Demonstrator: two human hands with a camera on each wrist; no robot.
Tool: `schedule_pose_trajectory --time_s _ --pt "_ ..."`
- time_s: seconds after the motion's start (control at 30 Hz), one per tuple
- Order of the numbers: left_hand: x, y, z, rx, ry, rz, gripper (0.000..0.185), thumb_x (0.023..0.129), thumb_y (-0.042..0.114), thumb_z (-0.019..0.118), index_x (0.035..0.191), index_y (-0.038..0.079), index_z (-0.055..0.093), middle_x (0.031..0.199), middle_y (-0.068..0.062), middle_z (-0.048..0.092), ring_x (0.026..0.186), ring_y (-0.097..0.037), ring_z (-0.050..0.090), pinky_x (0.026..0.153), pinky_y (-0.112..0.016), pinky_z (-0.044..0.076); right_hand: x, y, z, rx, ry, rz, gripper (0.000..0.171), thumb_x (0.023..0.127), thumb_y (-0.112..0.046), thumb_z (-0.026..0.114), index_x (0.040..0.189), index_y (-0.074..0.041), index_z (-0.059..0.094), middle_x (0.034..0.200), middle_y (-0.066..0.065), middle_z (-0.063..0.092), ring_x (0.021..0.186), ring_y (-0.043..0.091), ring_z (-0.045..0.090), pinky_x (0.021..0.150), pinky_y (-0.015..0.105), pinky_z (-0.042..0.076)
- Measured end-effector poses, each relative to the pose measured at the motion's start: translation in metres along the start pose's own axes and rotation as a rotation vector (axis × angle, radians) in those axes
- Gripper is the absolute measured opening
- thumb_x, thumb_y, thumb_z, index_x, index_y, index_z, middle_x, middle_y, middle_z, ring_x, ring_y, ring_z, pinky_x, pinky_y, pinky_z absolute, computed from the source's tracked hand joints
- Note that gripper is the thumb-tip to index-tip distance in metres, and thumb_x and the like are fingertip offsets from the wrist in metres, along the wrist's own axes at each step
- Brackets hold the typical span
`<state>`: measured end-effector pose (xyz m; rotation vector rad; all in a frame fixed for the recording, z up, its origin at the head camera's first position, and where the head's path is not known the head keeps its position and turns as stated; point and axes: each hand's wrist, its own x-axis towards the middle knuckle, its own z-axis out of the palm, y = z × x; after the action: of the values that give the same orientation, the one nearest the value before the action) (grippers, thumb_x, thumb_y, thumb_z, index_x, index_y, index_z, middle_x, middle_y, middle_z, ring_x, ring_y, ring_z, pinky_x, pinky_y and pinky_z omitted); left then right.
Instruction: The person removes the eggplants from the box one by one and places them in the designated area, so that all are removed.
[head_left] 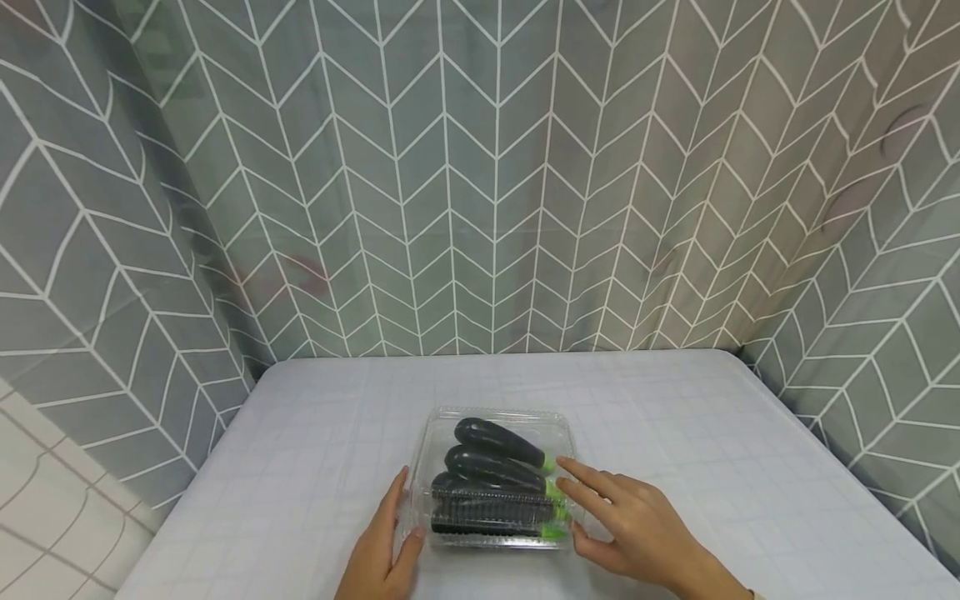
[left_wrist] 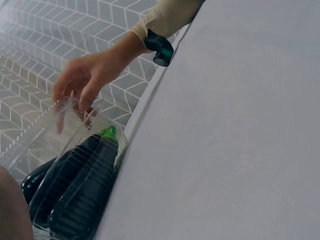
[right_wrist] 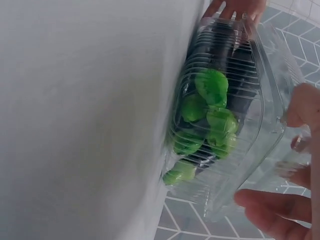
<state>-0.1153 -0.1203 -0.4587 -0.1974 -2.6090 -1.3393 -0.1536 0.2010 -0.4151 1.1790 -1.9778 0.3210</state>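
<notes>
I see left hand (head_left: 378,546) flat against box (head_left: 495,479) side | right hand (head_left: 630,525) fingers straight, touching lid | eggplants (head_left: 495,479) inside | on table (head_left: 712,450)

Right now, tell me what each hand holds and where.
Both hands are on the clear box of eggplants: left hand against its left side, right hand at its right edge. No firm grip shows.

The head view looks forward and down from above the surface (head_left: 675,417). The left wrist view sits low and close, facing across the clear box (left_wrist: 75,175). The right wrist view faces the box's opposite end; all three share it.
</notes>
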Motion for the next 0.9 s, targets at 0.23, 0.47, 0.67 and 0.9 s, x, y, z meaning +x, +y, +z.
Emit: schedule_pose_trajectory --time_s 0.23,0.47,0.67,0.9 --pt "0.002 -0.005 0.002 0.034 -0.017 0.153 0.072 0.09 0.007 0.057 0.15 0.013 0.018 0.15 -0.002 0.024 0.133 -0.016 0.025 0.104 -0.027 0.022 0.008 0.005 -0.001 0.062 0.115 0.058 0.039 0.087 -0.026 0.056 0.117 -0.003 0.062 0.123 0.014 0.058 0.077 0.016 0.066 0.053 0.02 0.049" --pt "0.001 -0.004 0.003 0.033 -0.012 0.174 0.073 0.087 0.005 0.06 0.149 0.012 0.023 0.151 0.0 0.023 0.135 -0.017 0.022 0.102 -0.01 0.009 0.01 0.017 0.006 0.104 0.162 0.122 0.042 0.089 -0.023 0.055 0.122 0.003 0.058 0.121 0.017 0.059 0.077 0.015 0.064 0.054 0.017 0.048" --pt "0.001 -0.007 0.003 0.062 0.021 0.23 0.068 0.086 0.006 0.061 0.146 0.008 0.029 0.15 -0.008 0.026 0.134 -0.024 0.027 0.102 -0.008 0.009 0.008 0.03 0.015 0.135 0.168 0.201 0.043 0.09 -0.022 0.053 0.125 0.005 0.056 0.119 0.012 0.06 0.079 0.013 0.06 0.06 0.018 0.048" --pt "0.001 -0.009 0.004 0.058 0.007 0.257 0.066 0.086 0.008 0.061 0.146 0.007 0.03 0.151 -0.007 0.024 0.133 -0.024 0.028 0.102 -0.01 0.011 0.007 0.038 0.02 0.165 0.158 0.284 0.054 0.076 -0.011 0.059 0.129 0.0 0.053 0.115 0.006 0.062 0.077 0.012 0.057 0.064 0.022 0.047"
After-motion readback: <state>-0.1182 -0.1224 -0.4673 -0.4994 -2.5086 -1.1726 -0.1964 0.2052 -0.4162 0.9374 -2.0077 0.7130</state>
